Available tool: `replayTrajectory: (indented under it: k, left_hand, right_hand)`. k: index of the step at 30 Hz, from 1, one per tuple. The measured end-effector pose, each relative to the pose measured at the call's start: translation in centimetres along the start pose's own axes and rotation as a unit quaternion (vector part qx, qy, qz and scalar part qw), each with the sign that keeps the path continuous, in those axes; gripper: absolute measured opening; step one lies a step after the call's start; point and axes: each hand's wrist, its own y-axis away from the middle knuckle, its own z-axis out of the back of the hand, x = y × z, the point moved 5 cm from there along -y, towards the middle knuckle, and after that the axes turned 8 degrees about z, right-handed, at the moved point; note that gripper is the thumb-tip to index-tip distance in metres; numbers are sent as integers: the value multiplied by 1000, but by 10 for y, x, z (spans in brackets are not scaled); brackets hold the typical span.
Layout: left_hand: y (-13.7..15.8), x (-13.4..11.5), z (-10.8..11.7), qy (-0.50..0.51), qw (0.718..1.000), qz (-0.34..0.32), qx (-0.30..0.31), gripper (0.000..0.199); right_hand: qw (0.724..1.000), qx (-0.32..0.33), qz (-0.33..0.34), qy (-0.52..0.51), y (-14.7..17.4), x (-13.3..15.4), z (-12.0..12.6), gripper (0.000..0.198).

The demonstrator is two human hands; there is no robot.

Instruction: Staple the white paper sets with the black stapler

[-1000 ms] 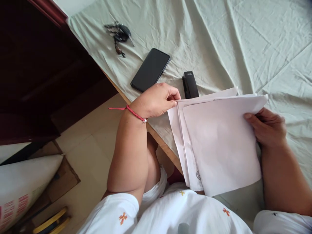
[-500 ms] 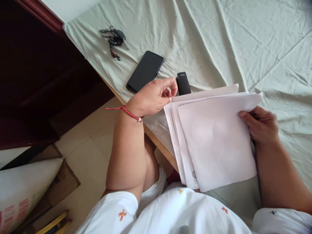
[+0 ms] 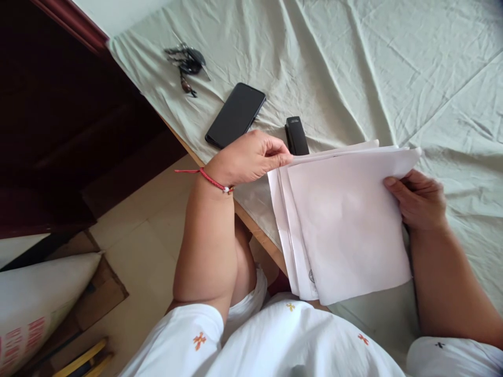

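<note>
Hands are apart, both on one paper stack. Left hand (image 3: 251, 158) pinches the top left corner between thumb and fingers, palm down; right hand (image 3: 423, 201) grips the right edge near the top, thumb flat on the front face, other fingers behind. Left wrist has a red cord bracelet (image 3: 213, 180) with a small pale bead, loose end sticking out sideways. Nearest the camera: white shirt (image 3: 310, 335) with small flower motifs in orange, yellow and dark thread. Paper stack (image 3: 349, 225) sits just beyond it, covering part of the table's bare wood edge (image 3: 261, 238). Sheets are loosely stepped along the left side; front sheet shows a plain face, and a sheet under it shows a round dark mark (image 3: 312, 276) near its bottom. Exact sheet count: can't tell. Off to the left at floor level: a yellow item (image 3: 82, 361) cut by the frame, cardboard (image 3: 98, 298), and a white sack (image 3: 43, 303) with red lettering, all over pale tiles (image 3: 147, 233). Table has a wrinkled pale green cloth (image 3: 424, 68). On it, just past the stack's top edge: black stapler (image 3: 297, 135); can't tell if it touches the paper. Dark phone (image 3: 236, 114) is left of it, near corner by the left hand. Keys (image 3: 188, 63) lie farthest out, blurry.
</note>
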Motion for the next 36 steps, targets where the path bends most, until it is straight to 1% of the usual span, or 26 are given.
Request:
replayTrajectory:
  k: [3,9,16,22,26,30,34,36]
  left_hand:
    - [-1,-2,-4,-32,999,-5,36,17]
    - [-3,-2,-1,-14,1000,4,-15,20]
    - [-7,-5,-5,2,1000,-16,-12,28]
    - [-9,0,-8,27,1000,-10,-2,10]
    - [-11,3,-10,48,999,6,0,11]
    - [-12,-1,-11,19,1000,5,4,8]
    - [-11,-7,-12,-33,999,-17,19,21]
    - [-10,-9,-12,-48,998,-23,33,21]
  right_hand:
    - [1000,2,-11,7,1,1,-1,22]
    - [1000,-19,-8,0,1,7,-3,25]
    - [999,-43,7,-4,-1,12,-5,31]
    - [1000,-27,-1,-2,-1,10,-6,30]
    - [999,-31,-1,-8,-1,10,-5,29]
    - [999,-35,-2,-12,-1,10,-5,27]
    - [999,-37,-3,-10,0,11,-5,29]
    - [999,-37,-3,-9,0,11,-6,30]
